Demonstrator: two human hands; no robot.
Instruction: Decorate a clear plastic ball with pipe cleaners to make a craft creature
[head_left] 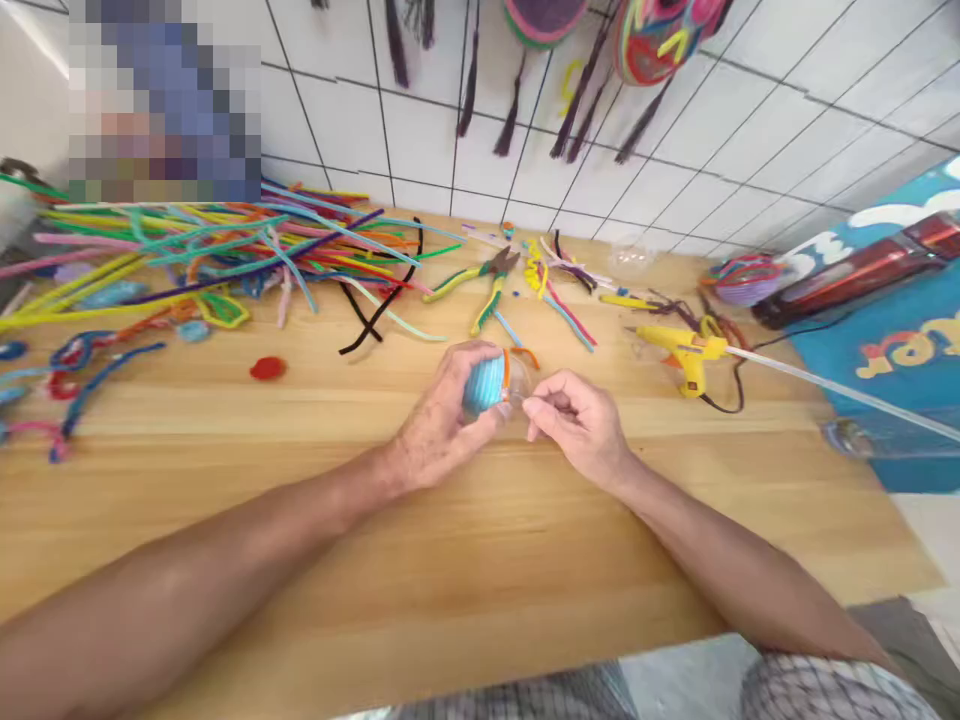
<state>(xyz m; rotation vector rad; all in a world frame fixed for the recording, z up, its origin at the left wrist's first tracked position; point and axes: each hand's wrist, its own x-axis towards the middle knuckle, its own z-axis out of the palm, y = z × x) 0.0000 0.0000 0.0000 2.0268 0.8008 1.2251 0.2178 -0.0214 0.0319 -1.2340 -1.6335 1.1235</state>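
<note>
My left hand point(450, 420) is wrapped round a small rounded piece point(485, 386) covered in light blue pipe cleaner, with an orange strand around its right side and a clear part beyond that. An orange pipe cleaner end point(527, 355) sticks out from its top. Close by on the right, my right hand point(574, 415) has thumb and forefinger pinched together at the clear side. Whatever lies between those fingertips is too small to make out. Both hands are just above the wooden table point(480, 560).
Many coloured pipe cleaners point(225, 240) are heaped at the back left. Green-and-yellow pliers point(487, 285) lie behind my hands, and a red disc point(268, 368) lies left. A yellow glue gun point(686, 350) with its cord is on the right, near a wrapped ball point(746, 278). Tassels point(510, 120) hang along the tiled wall.
</note>
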